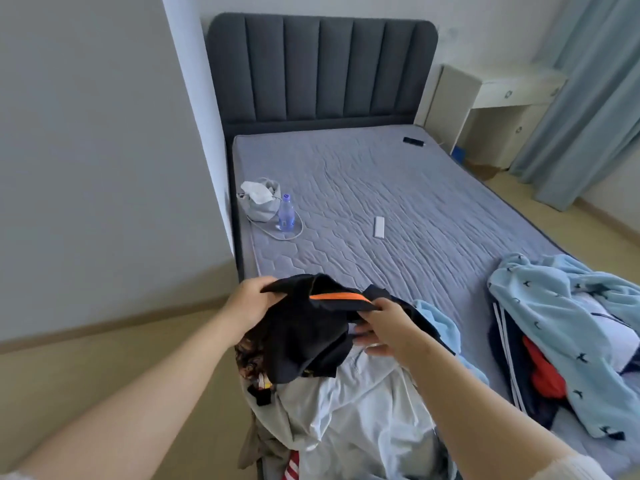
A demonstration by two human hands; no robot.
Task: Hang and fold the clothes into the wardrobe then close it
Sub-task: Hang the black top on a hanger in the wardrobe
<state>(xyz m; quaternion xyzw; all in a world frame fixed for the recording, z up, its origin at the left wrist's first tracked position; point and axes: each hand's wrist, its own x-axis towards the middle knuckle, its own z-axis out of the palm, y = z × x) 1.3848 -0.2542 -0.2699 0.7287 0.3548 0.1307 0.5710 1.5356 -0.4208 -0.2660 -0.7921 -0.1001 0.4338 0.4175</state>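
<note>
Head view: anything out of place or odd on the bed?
Mildly: a water bottle stands upright on the soft mattress beside a grey bag and could tip. The left hand and right hand hold a black garment; heaped clothes suit the task.

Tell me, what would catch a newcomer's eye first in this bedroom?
The left hand and right hand hold up a black garment with an orange stripe over a heap of clothes at the near end of the mattress. A pale blue garment sprawls at its right edge. A bottle stands beside a grey bag on its left side.
</note>
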